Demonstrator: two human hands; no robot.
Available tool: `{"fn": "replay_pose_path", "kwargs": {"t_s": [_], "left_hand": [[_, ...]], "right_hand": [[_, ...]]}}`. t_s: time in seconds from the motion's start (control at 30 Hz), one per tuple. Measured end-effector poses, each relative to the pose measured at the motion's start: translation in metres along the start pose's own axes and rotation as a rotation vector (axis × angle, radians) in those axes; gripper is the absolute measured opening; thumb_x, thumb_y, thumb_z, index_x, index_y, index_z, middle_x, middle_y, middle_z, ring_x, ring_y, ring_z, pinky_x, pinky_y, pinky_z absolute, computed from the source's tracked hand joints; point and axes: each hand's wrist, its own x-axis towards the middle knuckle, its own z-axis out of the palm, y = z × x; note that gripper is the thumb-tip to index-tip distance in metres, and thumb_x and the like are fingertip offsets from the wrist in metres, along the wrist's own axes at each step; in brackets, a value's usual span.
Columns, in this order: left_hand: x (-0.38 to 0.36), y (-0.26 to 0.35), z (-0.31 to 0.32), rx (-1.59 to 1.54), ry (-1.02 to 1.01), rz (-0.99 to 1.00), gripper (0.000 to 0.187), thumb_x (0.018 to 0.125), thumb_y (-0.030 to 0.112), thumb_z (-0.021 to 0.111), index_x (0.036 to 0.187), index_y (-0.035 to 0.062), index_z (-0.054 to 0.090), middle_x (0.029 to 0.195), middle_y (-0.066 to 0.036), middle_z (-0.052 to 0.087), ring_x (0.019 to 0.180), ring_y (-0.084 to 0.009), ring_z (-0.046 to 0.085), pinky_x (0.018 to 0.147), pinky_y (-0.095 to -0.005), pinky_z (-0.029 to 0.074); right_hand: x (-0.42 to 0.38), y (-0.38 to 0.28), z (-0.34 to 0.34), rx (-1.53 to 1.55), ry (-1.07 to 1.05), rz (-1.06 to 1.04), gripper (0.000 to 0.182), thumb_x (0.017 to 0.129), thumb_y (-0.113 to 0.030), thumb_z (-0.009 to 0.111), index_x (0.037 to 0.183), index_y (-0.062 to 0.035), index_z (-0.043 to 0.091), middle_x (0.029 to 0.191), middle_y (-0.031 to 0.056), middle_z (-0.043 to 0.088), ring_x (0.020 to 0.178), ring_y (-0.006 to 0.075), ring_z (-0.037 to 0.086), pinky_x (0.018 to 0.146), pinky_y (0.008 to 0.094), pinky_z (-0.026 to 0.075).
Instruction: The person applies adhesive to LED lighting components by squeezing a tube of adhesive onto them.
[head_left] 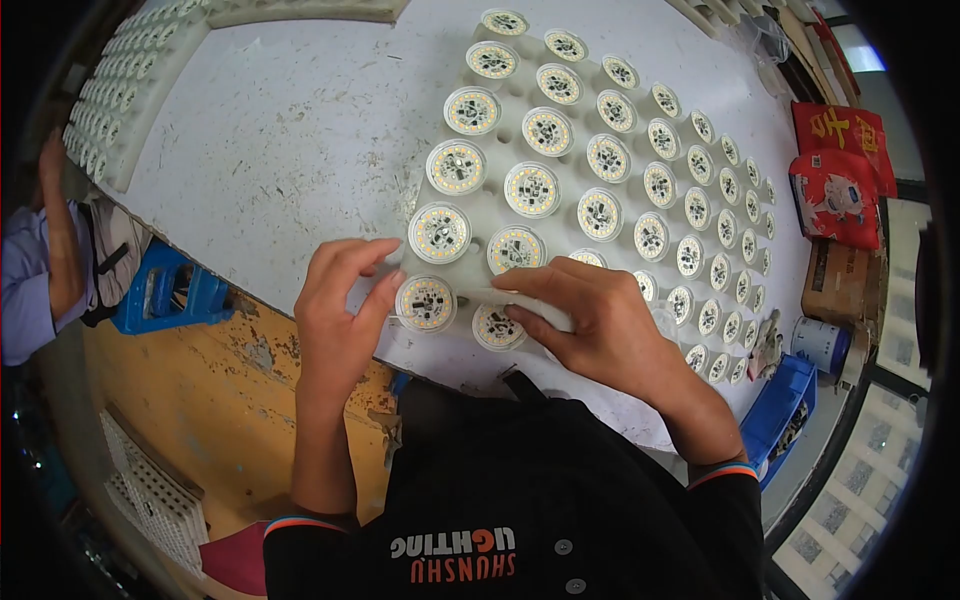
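Observation:
Rows of round LED bulbs stand face up in a white foam tray, their circuit boards showing yellow chips and small black parts. My left hand (345, 300) is beside the corner LED bulb (427, 303), thumb and forefinger apart, the thumb tip right at its rim. In my right hand (610, 315) is a white tapered piece (540, 304), pinched between thumb and fingers, its narrow end pointing left toward the corner bulb. Below that hand, another LED bulb (497, 328) is partly covered by the thumb. A further bulb (516, 249) sits just behind the fingers.
The scuffed white table (270, 120) carries another bulb-filled tray (125, 90) at far left. A co-worker's arm (62, 230) and a blue stool (175, 290) are beyond its left edge. At right are red bags (840, 195), a cardboard box (843, 283) and a blue bin (783, 415).

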Motion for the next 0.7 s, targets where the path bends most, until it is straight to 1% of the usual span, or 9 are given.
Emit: {"fn": "replay_pose_path", "kwargs": {"t_s": [0.07, 0.17, 0.27, 0.33, 0.37, 0.53, 0.57, 0.67, 0.7], "left_hand": [[0.014, 0.006, 0.003, 0.053, -0.048, 0.05, 0.032, 0.075, 0.001, 0.072, 0.107, 0.0062, 0.068, 0.101, -0.009, 0.059, 0.091, -0.0227, 0.057, 0.08, -0.0327, 0.047], [0.035, 0.01, 0.006, 0.135, -0.145, 0.142, 0.032, 0.074, 0.001, 0.072, 0.106, 0.0062, 0.068, 0.102, -0.008, 0.058, 0.096, -0.0224, 0.055, 0.084, -0.0324, 0.045], [0.045, 0.007, 0.009, 0.167, -0.237, 0.175, 0.03, 0.073, 0.002, 0.073, 0.102, 0.006, 0.069, 0.103, -0.007, 0.057, 0.099, -0.024, 0.053, 0.086, -0.034, 0.044], [0.046, 0.005, 0.009, 0.158, -0.268, 0.18, 0.026, 0.072, 0.003, 0.074, 0.097, 0.0055, 0.069, 0.102, -0.006, 0.058, 0.1, -0.0241, 0.052, 0.086, -0.0347, 0.044], [0.046, 0.004, 0.01, 0.158, -0.259, 0.187, 0.024, 0.072, 0.003, 0.074, 0.095, 0.005, 0.068, 0.101, -0.006, 0.058, 0.099, -0.0242, 0.053, 0.086, -0.0346, 0.044], [0.037, 0.007, 0.009, 0.172, -0.189, 0.214, 0.015, 0.073, 0.002, 0.073, 0.086, 0.0036, 0.065, 0.097, -0.006, 0.06, 0.096, -0.0247, 0.055, 0.084, -0.035, 0.044], [0.033, 0.008, 0.008, 0.177, -0.167, 0.191, 0.015, 0.074, 0.002, 0.072, 0.087, 0.0035, 0.064, 0.097, -0.007, 0.06, 0.095, -0.0244, 0.056, 0.084, -0.0351, 0.045], [0.022, 0.009, 0.008, 0.157, -0.109, 0.109, 0.014, 0.076, 0.001, 0.071, 0.088, 0.0037, 0.063, 0.097, -0.008, 0.061, 0.09, -0.0246, 0.06, 0.08, -0.0356, 0.047], [0.018, 0.009, 0.009, 0.132, -0.092, 0.07, 0.015, 0.077, 0.001, 0.07, 0.089, 0.0044, 0.062, 0.097, -0.008, 0.061, 0.087, -0.0252, 0.061, 0.076, -0.0361, 0.048]], "right_hand": [[0.0, -0.001, -0.004, -0.004, 0.002, 0.041, 0.031, 0.079, -0.008, 0.074, 0.109, -0.0107, 0.069, 0.084, 0.0115, 0.067, 0.073, 0.0268, 0.066, 0.063, 0.0358, 0.051], [-0.001, 0.003, -0.005, 0.005, 0.027, 0.023, 0.031, 0.079, -0.008, 0.074, 0.109, -0.0102, 0.069, 0.084, 0.0113, 0.067, 0.073, 0.0273, 0.065, 0.064, 0.0362, 0.051], [-0.002, 0.01, -0.003, -0.057, 0.089, -0.013, 0.026, 0.079, -0.019, 0.074, 0.104, -0.0128, 0.069, 0.08, 0.0076, 0.066, 0.066, 0.028, 0.065, 0.056, 0.0373, 0.051], [-0.001, 0.007, -0.009, -0.072, 0.059, 0.02, 0.028, 0.079, -0.013, 0.075, 0.106, -0.0109, 0.069, 0.082, 0.0087, 0.067, 0.07, 0.0264, 0.065, 0.061, 0.0365, 0.051], [0.0, 0.007, -0.011, -0.079, 0.042, 0.036, 0.029, 0.078, -0.01, 0.075, 0.107, -0.01, 0.069, 0.083, 0.0093, 0.067, 0.072, 0.0257, 0.065, 0.063, 0.036, 0.051], [0.01, 0.012, -0.013, -0.179, 0.079, -0.049, 0.03, 0.077, -0.012, 0.076, 0.106, -0.0123, 0.069, 0.077, 0.0067, 0.065, 0.066, 0.0248, 0.064, 0.058, 0.0357, 0.05], [0.013, 0.011, -0.013, -0.205, 0.088, -0.066, 0.03, 0.076, -0.012, 0.077, 0.105, -0.0129, 0.069, 0.075, 0.0062, 0.064, 0.064, 0.0247, 0.063, 0.057, 0.0357, 0.05], [0.022, 0.016, -0.009, -0.311, 0.132, -0.142, 0.025, 0.075, -0.021, 0.075, 0.098, -0.0148, 0.067, 0.072, 0.0049, 0.063, 0.062, 0.0262, 0.064, 0.053, 0.0372, 0.051], [0.023, 0.015, -0.008, -0.311, 0.123, -0.151, 0.028, 0.074, -0.018, 0.076, 0.101, -0.0144, 0.067, 0.072, 0.0052, 0.063, 0.062, 0.0257, 0.064, 0.054, 0.0368, 0.05]]}}
